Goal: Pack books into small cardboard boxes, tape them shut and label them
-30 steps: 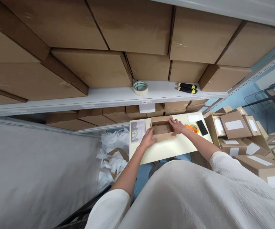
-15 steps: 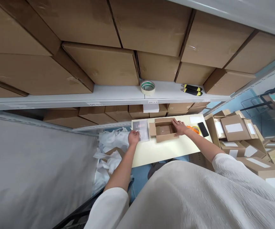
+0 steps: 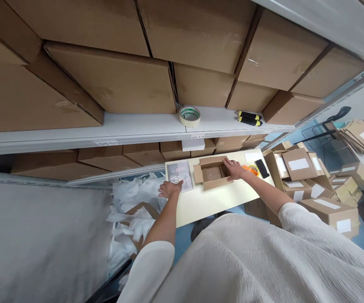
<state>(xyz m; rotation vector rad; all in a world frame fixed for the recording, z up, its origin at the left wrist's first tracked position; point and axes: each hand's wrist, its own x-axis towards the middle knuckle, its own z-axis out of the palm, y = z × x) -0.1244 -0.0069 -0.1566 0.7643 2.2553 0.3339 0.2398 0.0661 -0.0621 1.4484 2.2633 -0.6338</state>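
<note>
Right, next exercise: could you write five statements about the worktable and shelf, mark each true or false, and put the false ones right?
1. The right hand is on the right end of the small open box. True.
2. The left hand is inside that box. False: the left hand is at the table's left edge, beside the flat packet.
3. The phone lies to the left of the box. False: the phone lies to its right.
4. A tape roll sits on the shelf above the table. True.
5. The box's left flap is folded inside it. False: the left flap sticks outward.
</note>
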